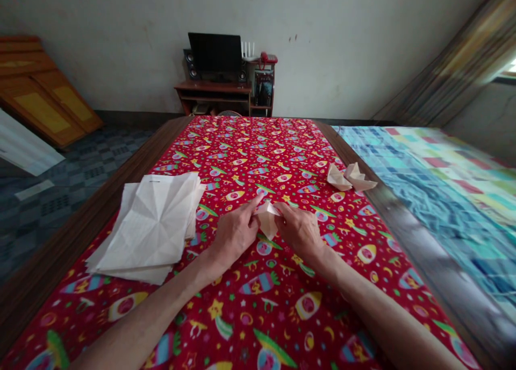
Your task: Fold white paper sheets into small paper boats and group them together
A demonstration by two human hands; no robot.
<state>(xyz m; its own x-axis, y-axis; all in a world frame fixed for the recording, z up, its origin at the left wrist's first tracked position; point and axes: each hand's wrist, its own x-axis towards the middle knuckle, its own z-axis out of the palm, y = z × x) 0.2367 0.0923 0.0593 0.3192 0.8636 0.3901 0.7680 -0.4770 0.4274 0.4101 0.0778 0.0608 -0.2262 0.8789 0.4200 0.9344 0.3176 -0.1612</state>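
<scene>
A small folded paper piece [268, 222], pale and pointed at its lower end, is held at the middle of the table. My left hand [237, 227] pinches its left side between thumb and fingers, the index finger stretched along the upper edge. On the right side, my right hand [300, 227] is closed on the same piece, its fingertips partly hidden. To the left lies a stack of creased white paper sheets [155, 225]. Two folded paper shapes [338, 177] with raised points rest near the table's right edge.
A red patterned cloth [258, 149] covers the table, with a dark wooden border [387, 219] at its sides. A bed with a checked cover [427, 187] stands at the right. Beyond the far end are a desk [213, 90] and a monitor [215, 52].
</scene>
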